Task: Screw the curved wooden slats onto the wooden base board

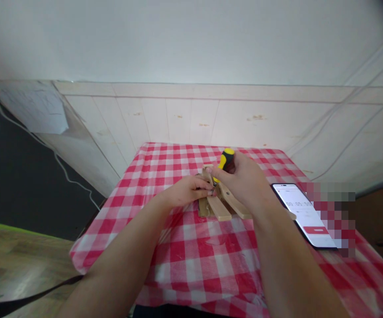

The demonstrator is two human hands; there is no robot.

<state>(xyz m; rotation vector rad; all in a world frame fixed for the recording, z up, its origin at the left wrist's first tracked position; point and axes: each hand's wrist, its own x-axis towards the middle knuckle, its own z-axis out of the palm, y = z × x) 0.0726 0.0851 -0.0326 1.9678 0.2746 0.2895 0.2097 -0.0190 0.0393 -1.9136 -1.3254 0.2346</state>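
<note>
My right hand (236, 170) is closed round the yellow and black handle of a screwdriver (226, 160), tilted with its tip end down toward some wooden pieces. From the left, my left hand (191, 190) reaches in, its fingers pressed together near the screwdriver's lower end; whatever they pinch is too small to make out. Under the hands, a pale wooden strip (219, 208) points toward me. Beside it on the right is a second wooden piece (234, 201) with a dark round hole. A brownish flat piece (204, 207) lies beneath, partly covered by my fingers.
A red and white checked cloth (185, 256) covers the table. To the right of my right forearm lies a phone (302, 214) with a lit timer screen. White wood panelling (178, 119) stands behind the table, with a paper sheet (34, 108) and a cable (62, 165) at left.
</note>
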